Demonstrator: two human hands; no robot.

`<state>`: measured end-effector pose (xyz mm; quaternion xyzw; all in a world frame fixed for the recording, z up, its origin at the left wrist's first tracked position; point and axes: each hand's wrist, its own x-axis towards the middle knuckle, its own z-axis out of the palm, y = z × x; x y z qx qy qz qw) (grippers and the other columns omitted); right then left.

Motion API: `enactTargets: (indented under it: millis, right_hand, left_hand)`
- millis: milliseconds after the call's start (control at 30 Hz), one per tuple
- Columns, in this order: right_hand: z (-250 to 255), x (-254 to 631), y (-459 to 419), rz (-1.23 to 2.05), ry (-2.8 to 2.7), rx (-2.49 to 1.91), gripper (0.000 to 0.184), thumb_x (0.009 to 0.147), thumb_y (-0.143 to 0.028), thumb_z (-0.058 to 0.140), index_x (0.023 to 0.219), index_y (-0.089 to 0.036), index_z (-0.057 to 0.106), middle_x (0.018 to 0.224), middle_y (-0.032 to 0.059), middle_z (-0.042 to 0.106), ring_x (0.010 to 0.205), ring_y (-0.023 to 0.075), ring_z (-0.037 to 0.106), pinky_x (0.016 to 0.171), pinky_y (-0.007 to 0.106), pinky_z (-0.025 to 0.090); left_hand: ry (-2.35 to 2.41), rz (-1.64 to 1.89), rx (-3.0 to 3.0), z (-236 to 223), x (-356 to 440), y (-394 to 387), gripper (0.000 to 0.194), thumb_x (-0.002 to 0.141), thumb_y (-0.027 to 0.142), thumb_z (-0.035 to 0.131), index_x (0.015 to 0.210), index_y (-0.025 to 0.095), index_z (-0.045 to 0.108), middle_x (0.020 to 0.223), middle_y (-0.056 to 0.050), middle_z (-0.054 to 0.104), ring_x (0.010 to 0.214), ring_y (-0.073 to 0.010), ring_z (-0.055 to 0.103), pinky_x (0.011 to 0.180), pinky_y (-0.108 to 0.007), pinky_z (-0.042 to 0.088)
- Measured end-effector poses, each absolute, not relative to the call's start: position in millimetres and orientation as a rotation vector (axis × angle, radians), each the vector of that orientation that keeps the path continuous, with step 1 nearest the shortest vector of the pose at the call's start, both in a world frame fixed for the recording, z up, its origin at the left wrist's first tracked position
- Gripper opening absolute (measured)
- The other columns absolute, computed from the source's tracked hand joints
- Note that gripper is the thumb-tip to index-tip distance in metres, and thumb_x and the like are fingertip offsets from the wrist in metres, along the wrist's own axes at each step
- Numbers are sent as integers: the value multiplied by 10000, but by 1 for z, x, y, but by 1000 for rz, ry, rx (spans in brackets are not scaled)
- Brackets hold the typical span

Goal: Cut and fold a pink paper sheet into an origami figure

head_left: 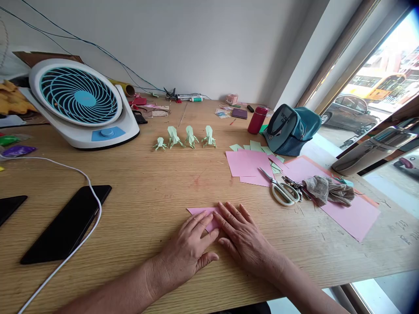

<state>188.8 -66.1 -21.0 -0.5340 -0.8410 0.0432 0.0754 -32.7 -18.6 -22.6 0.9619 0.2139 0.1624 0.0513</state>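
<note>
Under both palms lies a folded piece of pink paper [212, 224] on the wooden table [147, 183]. My left hand [193, 242] rests flat on its left part, fingers stretched out. From the other side my right hand [240, 231] presses on the right part, its fingers spread and close to the left fingertips. Much of the paper is hidden beneath the hands; its pointed left corner shows. Beyond the hands stand several folded light green paper figures [190, 137] with thin legs.
Pink sheets [247, 163], scissors [284, 192], keys [296, 185] and a grey cloth [327, 190] lie at right. A teal cap [288, 128], red flask [258, 120] and steel thermos [369, 150] stand beyond. At left are a fan [81, 102], black tablet [67, 224] and white cable [98, 209].
</note>
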Motion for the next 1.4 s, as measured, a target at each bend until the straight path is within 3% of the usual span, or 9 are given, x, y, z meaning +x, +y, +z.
enactTargets:
  millis: [267, 500, 667, 833, 1033, 1200, 1300, 1400]
  right_hand:
    - [-18, 187, -63, 175, -2516, -1632, 585, 1035, -426, 335, 1558, -182, 237, 1624, 51, 213, 1488, 282, 234, 1187, 550, 239]
    - [-32, 201, -63, 70, -2377, -1792, 619, 1018, -397, 382, 1553, -122, 239, 1618, 103, 215, 1489, 293, 230, 1177, 546, 263]
    - [-29, 206, -67, 15, -2437, -1687, 618, 1005, -366, 422, 1568, -222, 214, 1637, 65, 153, 1507, 326, 140, 1176, 590, 218]
    - [-24, 202, -66, 164, -2550, -1527, 659, 1012, -365, 410, 1582, -221, 112, 1619, 56, 236, 1491, 290, 222, 1179, 568, 238]
    - [-28, 206, -66, 111, -2356, -1591, 590, 987, -297, 453, 1526, -117, 296, 1577, 151, 344, 1447, 305, 320, 1164, 546, 276]
    - [-20, 216, -55, 269, -2001, -1662, 356, 962, -206, 462, 1308, -179, 544, 1260, 132, 622, 1147, 250, 598, 978, 415, 476]
    - [-14, 219, -43, 399, -1853, -1743, 268, 954, -226, 478, 1189, -192, 602, 1031, 87, 629, 903, 209, 645, 807, 348, 516]
    - [-8, 216, -30, 465, -1885, -1823, 169, 939, -278, 529, 1058, -205, 625, 940, 55, 603, 826, 193, 622, 737, 316, 481]
  left_hand:
    - [681, 430, 2962, -20, -31, -18, 533, 965, 538, 435, 1314, 162, 580, 1455, -220, 461, 1338, -369, 437, 1038, -542, 453]
    - [663, 420, 2948, -21, -31, -18, 572, 961, 559, 423, 1347, 158, 557, 1439, -211, 486, 1354, -374, 410, 1051, -549, 426]
    - [683, 447, 2918, -21, -31, -18, 528, 962, 541, 444, 1298, 163, 595, 1444, -212, 483, 1346, -369, 426, 1035, -542, 444]
    - [692, 484, 2894, -20, -30, -17, 486, 970, 518, 444, 1275, 176, 607, 1436, -210, 494, 1335, -360, 450, 1028, -547, 458]
    - [669, 509, 2894, -21, -30, -15, 476, 971, 498, 453, 1258, 154, 611, 1401, -219, 516, 1320, -356, 470, 1029, -542, 472]
    - [714, 525, 2919, -23, -26, -12, 326, 968, 358, 518, 1173, 135, 639, 1318, -200, 578, 1239, -339, 533, 983, -527, 510]
    - [779, 537, 2940, -24, -22, -9, 254, 959, 230, 521, 1166, 138, 634, 1321, -172, 584, 1193, -308, 559, 989, -507, 506]
    - [837, 501, 2960, -21, -19, -6, 330, 930, 219, 571, 1245, 125, 592, 1385, -161, 549, 1176, -298, 558, 991, -483, 501]
